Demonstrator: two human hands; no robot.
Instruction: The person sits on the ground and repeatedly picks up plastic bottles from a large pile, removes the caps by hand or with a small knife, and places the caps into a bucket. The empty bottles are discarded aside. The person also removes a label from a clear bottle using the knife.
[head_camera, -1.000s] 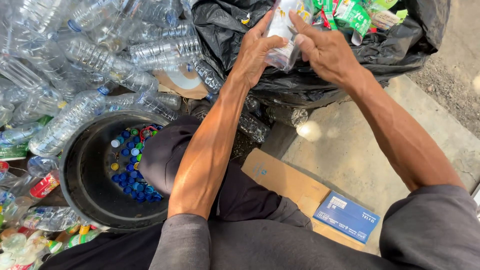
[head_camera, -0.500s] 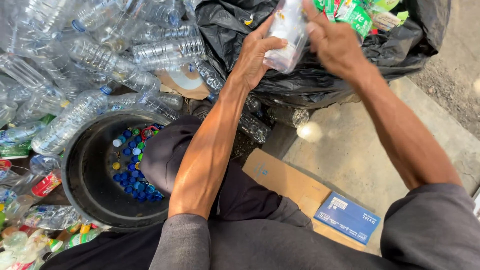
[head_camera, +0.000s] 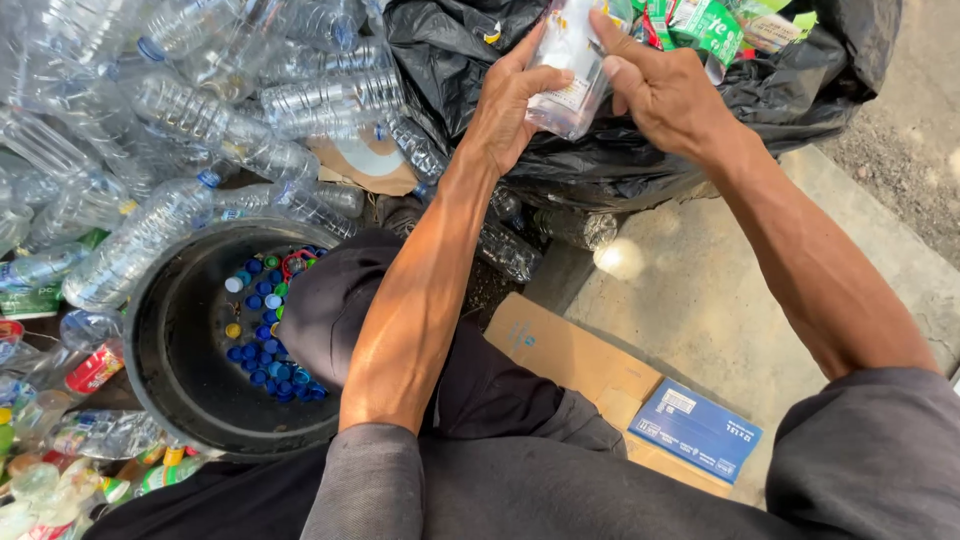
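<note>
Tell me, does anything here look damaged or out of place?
Mostly not. Both hands, left and right, hold a clear bottle over the black bag. Several bottles in the pile look crushed. Loose caps lie in the black tub.

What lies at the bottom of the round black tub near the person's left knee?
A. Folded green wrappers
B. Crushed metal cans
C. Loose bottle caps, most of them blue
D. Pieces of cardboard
C: inside the black tub lies a heap of small round bottle caps, mostly blue, with a few white, yellow, green and one red among them; no wrappers, cans or cardboard show in it.
</note>
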